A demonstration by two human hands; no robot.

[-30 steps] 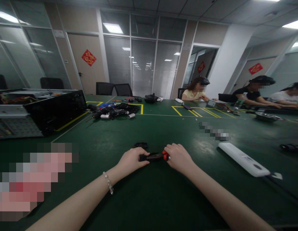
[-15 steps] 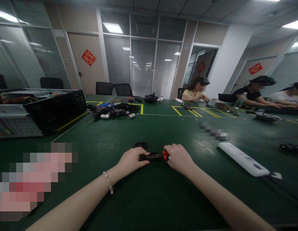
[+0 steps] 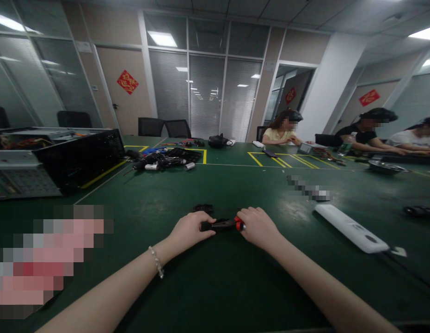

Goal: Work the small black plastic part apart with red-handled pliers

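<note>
My right hand (image 3: 258,225) is closed round the red handles of a pair of pliers (image 3: 226,225), whose dark jaws point left. A small black cylindrical piece (image 3: 205,226) is pinched between the thumb and fingers of my left hand (image 3: 187,232). The jaws meet this piece just at the left fingertips; whether they grip it is too dark to tell. Both hands rest low over the green table (image 3: 215,282). Just beyond my left hand lies another small black part (image 3: 203,208), touched by neither hand.
An opened computer case (image 3: 79,162) stands at the left, with a pile of tools and cables (image 3: 162,159) beyond it. To the right lies a white power strip (image 3: 352,229) with a cord. Several people work across the table, near a plastic bottle (image 3: 347,145).
</note>
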